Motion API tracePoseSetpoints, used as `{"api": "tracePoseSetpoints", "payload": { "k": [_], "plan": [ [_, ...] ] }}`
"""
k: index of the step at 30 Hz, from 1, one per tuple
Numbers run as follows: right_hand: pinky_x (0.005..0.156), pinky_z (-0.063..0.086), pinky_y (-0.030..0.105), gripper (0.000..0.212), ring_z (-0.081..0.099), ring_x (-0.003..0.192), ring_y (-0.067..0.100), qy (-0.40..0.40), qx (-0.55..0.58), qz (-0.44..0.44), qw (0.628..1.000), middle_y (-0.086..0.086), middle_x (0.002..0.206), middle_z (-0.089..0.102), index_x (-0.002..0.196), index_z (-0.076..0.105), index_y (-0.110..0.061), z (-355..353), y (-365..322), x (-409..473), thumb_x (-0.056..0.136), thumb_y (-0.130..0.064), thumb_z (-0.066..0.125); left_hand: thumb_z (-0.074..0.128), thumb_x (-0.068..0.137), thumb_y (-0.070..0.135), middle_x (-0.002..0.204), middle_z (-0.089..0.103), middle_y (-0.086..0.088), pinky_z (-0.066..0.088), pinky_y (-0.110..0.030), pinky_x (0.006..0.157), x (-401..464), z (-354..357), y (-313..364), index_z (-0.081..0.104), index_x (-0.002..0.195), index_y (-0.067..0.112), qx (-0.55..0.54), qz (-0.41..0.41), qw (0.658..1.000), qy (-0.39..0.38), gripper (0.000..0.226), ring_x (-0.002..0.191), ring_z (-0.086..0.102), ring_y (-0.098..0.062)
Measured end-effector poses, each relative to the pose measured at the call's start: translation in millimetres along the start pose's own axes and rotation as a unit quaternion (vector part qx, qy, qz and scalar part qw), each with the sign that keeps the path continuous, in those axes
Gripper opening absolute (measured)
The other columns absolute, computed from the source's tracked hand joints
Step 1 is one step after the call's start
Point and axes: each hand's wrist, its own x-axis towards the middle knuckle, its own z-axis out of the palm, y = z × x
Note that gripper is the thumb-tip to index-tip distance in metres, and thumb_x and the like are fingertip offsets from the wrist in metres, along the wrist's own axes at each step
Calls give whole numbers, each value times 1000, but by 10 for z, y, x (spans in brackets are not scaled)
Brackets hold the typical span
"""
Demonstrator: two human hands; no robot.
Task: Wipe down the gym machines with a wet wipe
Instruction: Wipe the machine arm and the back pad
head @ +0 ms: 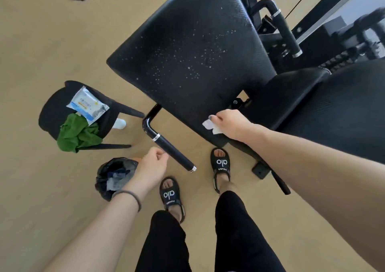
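Note:
A large black padded seat of the gym machine fills the upper middle, speckled with white droplets. My right hand rests on the pad's near edge, shut on a white wet wipe pressed to the pad. My left hand hovers loosely curled and empty just left of the machine's black handle bar, not gripping it. A second black pad lies to the right.
A black stool at left carries a wet-wipe pack and a green cloth. A black-lined bin with used wipes stands below it. My sandalled feet stand on tan floor. Machine frame and handle are at upper right.

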Motion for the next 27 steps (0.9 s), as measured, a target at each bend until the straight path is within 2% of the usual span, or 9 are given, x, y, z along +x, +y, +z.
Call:
{"api": "tracePoseSetpoints", "payload": {
  "k": [3,5,7,9,11,13,18,22,27],
  "plan": [
    [55,32,30,47,49,65,16,75,244,51,966,-3,67,50,63,46,-20,504,-497,-46,107,-38,41,38,106,32,125,56,-1,40,-34,83,170,-169,-280,50,130,23,-34,-18,998,47,28,106,51,-19],
    [60,36,31,44,52,71,17,80,284,42,955,-2,74,57,72,56,-18,923,-798,-38,106,-38,39,35,107,31,123,57,-2,39,-34,81,325,-249,-410,50,126,24,-61,-24,995,70,26,105,53,-21],
    [75,46,34,40,59,86,19,81,298,10,951,2,93,65,101,66,-14,1347,-1027,2,106,-41,37,32,106,32,121,60,-3,40,-35,82,499,-311,-501,52,122,23,-99,-23,990,96,27,105,56,-22],
    [89,52,42,44,61,100,22,91,253,-22,963,4,110,65,124,59,-14,1720,-1163,36,104,-48,40,33,105,33,119,61,-4,42,-37,86,647,-364,-529,54,127,20,-124,-29,985,114,33,108,57,-23],
    [94,50,39,52,56,108,21,145,145,-42,978,4,120,59,136,48,-13,1961,-1194,98,100,-52,49,34,103,37,123,62,-4,46,-44,97,781,-398,-519,54,132,18,-146,-23,983,109,39,113,58,-25],
    [90,49,36,46,55,104,21,194,93,-55,975,2,118,57,129,47,-14,2067,-1171,207,97,-44,60,36,102,43,122,63,-2,46,-47,102,899,-418,-482,54,132,20,-159,-10,982,97,42,114,58,-23],
    [68,53,39,23,64,77,23,204,78,3,976,-1,93,67,100,47,-20,2041,-1207,506,95,-37,62,44,95,52,108,68,-3,48,-38,85,1181,-423,-282,63,116,17,-181,49,980,71,45,104,62,-23],
    [61,43,35,19,60,71,26,202,41,-4,978,-3,82,61,94,47,-20,2075,-1074,521,94,-35,59,52,85,55,97,76,-2,51,-45,98,1395,-384,-198,66,101,15,-225,58,969,83,45,102,68,-25],
    [63,38,30,18,51,71,17,190,16,37,981,-6,85,55,101,46,-21,2298,-524,157,96,-27,62,48,101,36,65,73,9,53,-47,100,1432,-186,-196,58,103,11,-245,72,964,77,27,92,70,-22]
  ]
}}
